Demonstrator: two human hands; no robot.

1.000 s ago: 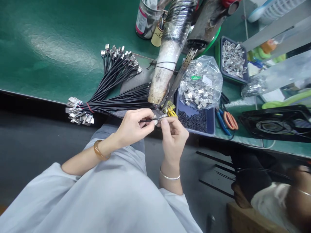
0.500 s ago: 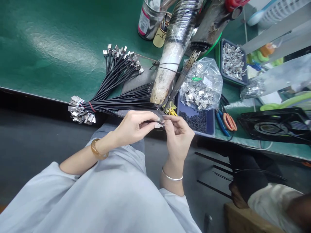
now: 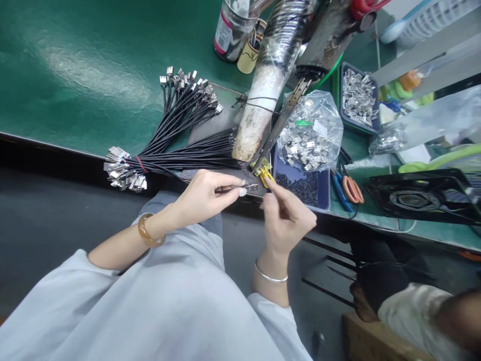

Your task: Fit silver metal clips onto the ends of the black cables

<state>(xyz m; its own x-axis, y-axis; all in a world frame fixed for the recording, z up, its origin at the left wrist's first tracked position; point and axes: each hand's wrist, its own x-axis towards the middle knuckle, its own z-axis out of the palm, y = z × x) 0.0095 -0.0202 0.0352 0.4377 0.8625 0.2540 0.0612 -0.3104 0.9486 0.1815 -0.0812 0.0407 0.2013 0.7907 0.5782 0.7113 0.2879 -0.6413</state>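
My left hand pinches a small metal connector piece between thumb and index finger; its tip sticks out to the right. My right hand is apart from it, fingers curled in a loose pinch and slightly blurred, and whatever they may hold is too small to see. Just beyond the right fingertips lies a yellow-handled tool. A bundle of black cables with metal USB plugs, tied by a red band, lies left of my hands. A second fan of cable ends with plugs spreads behind it.
A blue tray of tiny black parts sits at right under a clear bag of metal plugs. A wrapped duct hangs low beyond my hands. Further right are pliers, scissors, a fan and a plug tray.
My right hand has parted from the left and moved right, towards the tray of black parts. My left hand keeps its pinch in nearly the same place, and the connector piece now shows more.
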